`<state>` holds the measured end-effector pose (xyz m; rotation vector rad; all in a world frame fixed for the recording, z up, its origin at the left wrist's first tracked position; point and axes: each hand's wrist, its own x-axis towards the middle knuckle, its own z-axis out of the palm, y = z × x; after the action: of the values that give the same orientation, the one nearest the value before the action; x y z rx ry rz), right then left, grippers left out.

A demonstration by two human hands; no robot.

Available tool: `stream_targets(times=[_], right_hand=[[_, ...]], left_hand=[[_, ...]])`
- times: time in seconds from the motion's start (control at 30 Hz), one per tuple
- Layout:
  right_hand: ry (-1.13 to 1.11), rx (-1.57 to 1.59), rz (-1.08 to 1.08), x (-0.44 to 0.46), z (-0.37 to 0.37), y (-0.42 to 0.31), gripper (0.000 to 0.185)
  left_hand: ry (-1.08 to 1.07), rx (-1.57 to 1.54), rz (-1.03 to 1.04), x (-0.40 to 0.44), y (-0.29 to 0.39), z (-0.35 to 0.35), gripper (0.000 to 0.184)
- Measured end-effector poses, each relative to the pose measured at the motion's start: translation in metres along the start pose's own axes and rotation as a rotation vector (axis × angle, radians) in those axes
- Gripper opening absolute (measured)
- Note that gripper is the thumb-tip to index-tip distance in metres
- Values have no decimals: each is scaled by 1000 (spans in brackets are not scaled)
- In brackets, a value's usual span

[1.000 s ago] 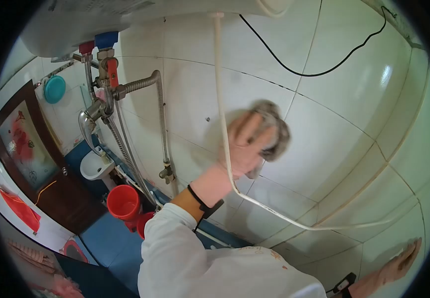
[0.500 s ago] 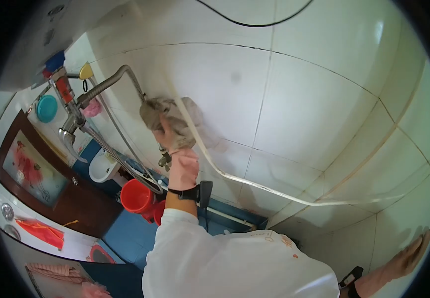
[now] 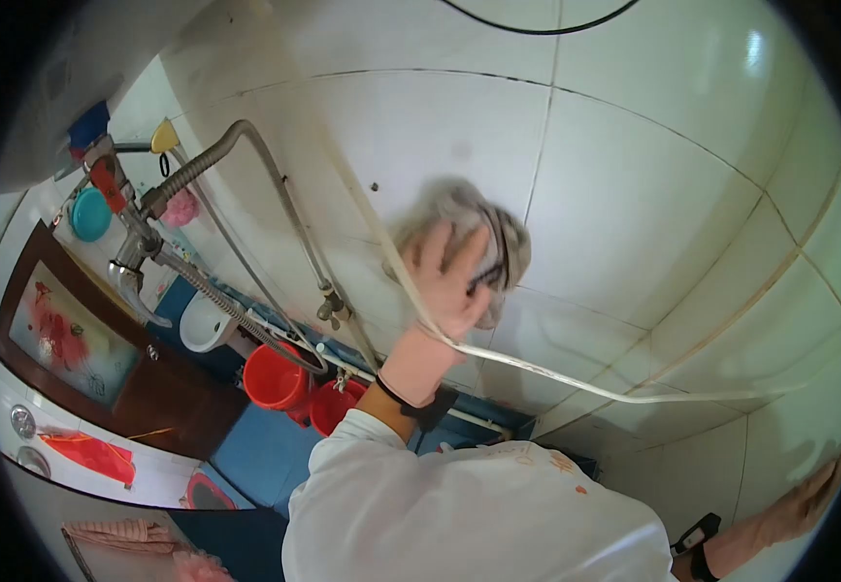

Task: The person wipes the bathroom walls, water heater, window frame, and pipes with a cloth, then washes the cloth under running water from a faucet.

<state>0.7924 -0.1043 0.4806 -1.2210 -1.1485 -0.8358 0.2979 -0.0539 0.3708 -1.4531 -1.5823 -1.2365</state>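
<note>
A grey-brown cloth (image 3: 506, 233) is bunched under my left hand (image 3: 449, 276), which presses it against the white wall tiles (image 3: 440, 126). The fingers are bent over the cloth, and its folds show around them. A pale hose (image 3: 566, 380) hangs in front of the wall and crosses by my left wrist. At the far lower right, my right hand (image 3: 808, 500) leans on the side wall with its fingers stretched out and holds nothing. Both hands look pink up to the wrist, with dark bands there.
To the left are a metal mixer tap (image 3: 134, 242), a flexible pipe (image 3: 275, 165) and a small valve (image 3: 331, 306). Red buckets (image 3: 275, 378) stand below, near a white basin (image 3: 205, 322) and a brown door (image 3: 182, 403). A black cable (image 3: 537, 31) loops at the top.
My left hand and the cloth swept left across the tiles, then back right, away from the flexible pipe. The view has shifted too. My right hand stays on the side wall.
</note>
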Motion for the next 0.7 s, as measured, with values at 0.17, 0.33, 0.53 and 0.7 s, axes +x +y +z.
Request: stream_targets(times=[0.17,0.33,0.53,0.7], right_hand=[[-2,61,-68,0,2,8,35],[-54,79,-105,1,-3,20,35],[-96,85,-192,1,-5,26,35],[-114,-235,-339,1,-12,27,34]], left_hand=[[108,-12,-199,-36,-44,5,63],[437,-74,-251,56,-114,-20,59],[584,-219,-268,108,-122,-39,56],[557,-215,-443,83,-120,-29,55]])
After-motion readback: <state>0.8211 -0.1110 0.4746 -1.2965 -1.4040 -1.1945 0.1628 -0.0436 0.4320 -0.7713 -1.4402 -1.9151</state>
